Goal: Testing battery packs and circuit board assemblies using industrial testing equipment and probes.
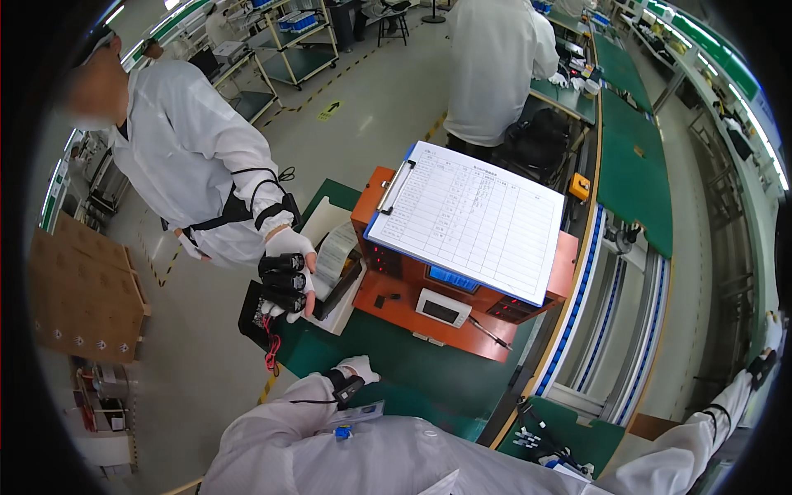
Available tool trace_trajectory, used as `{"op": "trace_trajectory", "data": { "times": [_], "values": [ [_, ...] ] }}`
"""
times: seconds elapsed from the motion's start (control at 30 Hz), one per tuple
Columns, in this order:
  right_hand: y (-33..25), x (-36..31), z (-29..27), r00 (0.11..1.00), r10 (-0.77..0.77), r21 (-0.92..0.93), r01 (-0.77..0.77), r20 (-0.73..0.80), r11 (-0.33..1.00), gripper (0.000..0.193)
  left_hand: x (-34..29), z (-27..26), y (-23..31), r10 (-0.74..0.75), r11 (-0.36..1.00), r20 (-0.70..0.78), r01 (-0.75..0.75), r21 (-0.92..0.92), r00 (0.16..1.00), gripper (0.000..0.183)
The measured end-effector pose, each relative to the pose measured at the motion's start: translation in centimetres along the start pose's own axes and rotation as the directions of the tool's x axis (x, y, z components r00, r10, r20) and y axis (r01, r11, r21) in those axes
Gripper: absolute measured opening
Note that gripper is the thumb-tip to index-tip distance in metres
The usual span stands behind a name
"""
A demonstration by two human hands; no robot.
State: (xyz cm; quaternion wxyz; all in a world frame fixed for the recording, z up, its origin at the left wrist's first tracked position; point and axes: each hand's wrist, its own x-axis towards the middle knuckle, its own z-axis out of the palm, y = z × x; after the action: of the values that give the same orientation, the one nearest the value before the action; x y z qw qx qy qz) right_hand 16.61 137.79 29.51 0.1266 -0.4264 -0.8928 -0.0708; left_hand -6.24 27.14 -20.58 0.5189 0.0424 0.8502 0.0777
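My left hand (358, 370), in a white glove, rests on the green tabletop (404, 363) in front of the orange test unit (388, 307). Its fingers lie loosely on the surface, and nothing shows in them. Far out at the right rim is my right hand (773, 332), also gloved; its fingers are too small and distorted to read. A clipboard (474, 219) with a printed table sheet lies tilted on top of the orange unit. On the unit's front ledge sits a small white panel meter (443, 308), with a pen-like probe (491, 332) beside it.
At left a co-worker (198, 140) holds several black cylinders (285, 282) above a black box (252, 318) with red and black wires. A white tray (337, 320) stands beside the unit. A roller conveyor (590, 330) runs along the right. Cables (540, 441) lie near my right arm.
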Motion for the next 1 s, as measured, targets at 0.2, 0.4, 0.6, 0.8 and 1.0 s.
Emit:
{"op": "trace_trajectory", "data": {
  "times": [0.2,0.4,0.6,0.8,1.0],
  "values": [
    [-0.6,-5.7,0.4,0.951,0.144,0.004,-0.149,-0.273,0.989,0.057,-1.4,-1.6,0.9,0.033,0.999,-0.049,-0.031,0.044,0.998,0.06],
    [-13.7,-16.8,2.5,0.858,0.228,0.243,-0.126,-0.459,0.962,0.054,-0.6,-0.1,-1.8,0.154,0.988,-0.053,-0.152,0.032,0.987,0.052],
    [-28.7,-34.0,6.2,0.927,0.179,0.508,0.014,-0.33,0.861,0.044,-0.9,0.6,-2.8,0.45,0.892,-0.099,-0.452,0.006,0.888,0.057],
    [-41.7,-40.1,7.3,0.981,0.037,0.813,0.138,-0.191,0.565,0.042,-12.8,-6.1,-0.1,0.867,0.455,-0.091,-0.854,-0.252,0.489,0.04],
    [-63.3,-49.2,-7.5,0.993,-0.044,0.973,0.119,-0.113,0.197,0.04,-25.7,-12.6,0.2,0.974,0.079,-0.143,-0.854,-0.514,0.176,0.036]
  ]
}}
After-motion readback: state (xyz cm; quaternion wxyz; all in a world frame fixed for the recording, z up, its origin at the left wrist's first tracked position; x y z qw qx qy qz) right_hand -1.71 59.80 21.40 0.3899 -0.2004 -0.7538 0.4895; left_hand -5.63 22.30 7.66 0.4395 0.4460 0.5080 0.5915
